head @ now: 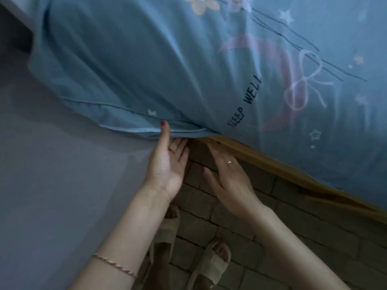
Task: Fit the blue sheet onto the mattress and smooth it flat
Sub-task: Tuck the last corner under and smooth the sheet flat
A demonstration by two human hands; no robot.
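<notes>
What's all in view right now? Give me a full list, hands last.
blue sheet: one, blue with moon, stars and "SLEEP WELL", draped over the bed corner
bed frame: one, yellowish wood, edge showing under the sheet
wall: one, pale grey, left
floor: brown brick pattern, below
slippers: two, beige, on the feet
bracelet: one, thin, left wrist
ring: one, right hand
left hand: open, thumb on the sheet's hem
right hand: open, beside the frame

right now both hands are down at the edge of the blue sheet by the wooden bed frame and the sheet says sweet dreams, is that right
Not quite. The head view shows the blue sheet printed with SLEEP WELL, not sweet dreams. The rest holds: the left hand and right hand are both down at the sheet's edge by the wooden bed frame.
</notes>
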